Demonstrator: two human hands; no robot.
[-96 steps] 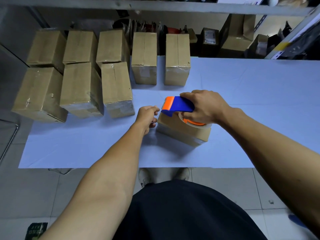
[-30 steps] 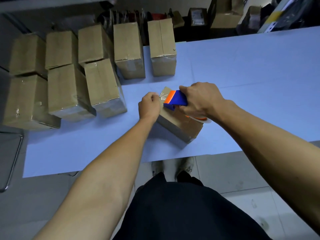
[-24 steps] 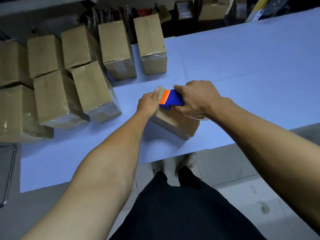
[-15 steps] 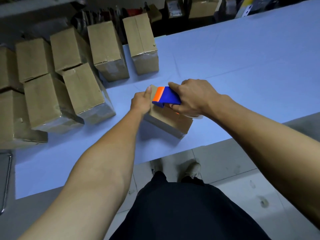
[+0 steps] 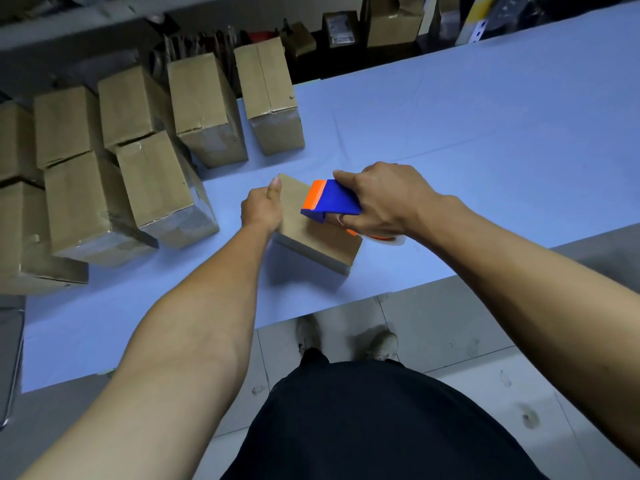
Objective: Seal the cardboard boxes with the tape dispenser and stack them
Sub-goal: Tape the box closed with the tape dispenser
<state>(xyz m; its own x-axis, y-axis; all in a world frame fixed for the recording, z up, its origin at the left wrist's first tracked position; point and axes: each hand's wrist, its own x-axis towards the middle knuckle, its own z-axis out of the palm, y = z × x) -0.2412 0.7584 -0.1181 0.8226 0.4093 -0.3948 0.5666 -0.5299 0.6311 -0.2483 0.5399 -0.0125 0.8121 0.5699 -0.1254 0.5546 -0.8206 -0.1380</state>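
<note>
Two hands engaged, I note: left hand (image 5: 262, 209) grips the cardboard box (image 5: 313, 233); right hand (image 5: 382, 199) clasps the tape dispenser (image 5: 329, 201) on it.

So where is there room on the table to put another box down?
The widest bare patch of the blue table lies right of the tape dispenser and right hand. A smaller strip runs along the near edge, left of the box being taped. The far left is crowded with cardboard boxes.

No legible txt; label on far box (image 5: 340, 33) too blurry.
</note>
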